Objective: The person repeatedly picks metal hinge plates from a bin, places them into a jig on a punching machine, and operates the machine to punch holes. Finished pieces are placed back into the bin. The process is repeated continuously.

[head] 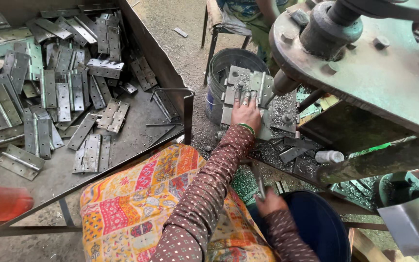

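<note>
My left hand (246, 114) lies flat on an open steel hinge (248, 82), pressing it down on the drill press table (287, 145), just left of the spindle (283, 82). A green bangle sits on that wrist. My right hand (270, 201) is low, at the rim of a blue bucket (316, 223). Its fingers are closed around a thin metal piece (260, 187) that sticks up from the fist. Both arms wear brown dotted sleeves. A patchwork cloth (132, 204) covers my lap.
A metal tray (59, 174) on the left holds several loose hinges (64, 92). A grey bucket (229, 63) stands behind the held hinge. The heavy machine head (364, 63) overhangs the right side. Metal shavings, a small white bottle (330, 156) and another seated person (248, 14) are nearby.
</note>
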